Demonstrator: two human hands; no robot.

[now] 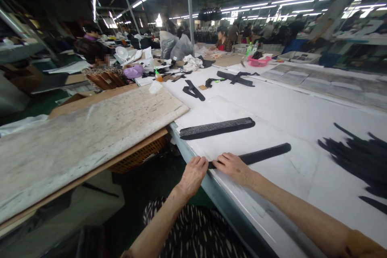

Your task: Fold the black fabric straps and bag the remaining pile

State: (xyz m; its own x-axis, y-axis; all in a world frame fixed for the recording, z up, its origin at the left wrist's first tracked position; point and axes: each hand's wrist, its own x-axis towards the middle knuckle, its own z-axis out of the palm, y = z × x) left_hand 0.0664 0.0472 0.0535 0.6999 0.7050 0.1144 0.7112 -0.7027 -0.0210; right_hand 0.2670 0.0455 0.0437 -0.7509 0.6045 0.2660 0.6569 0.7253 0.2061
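A long black strip [266,154] lies slantwise on the white table, its near end at the table's edge. My left hand [194,172] is closed on that near end, fingers curled over it. Just to the right, my right hand [234,166] presses bent fingers onto the same strip close to the end. Farther back lies a second black strip [217,128] with a grey, speckled upper face, roughly parallel to the first and touched by neither hand.
Black pieces [359,159] are heaped at the right of the white table [290,111]. Looped black straps [194,90] and a pink basket [259,61] lie farther back. A stained board [90,129] is at the left. Several people sit beyond.
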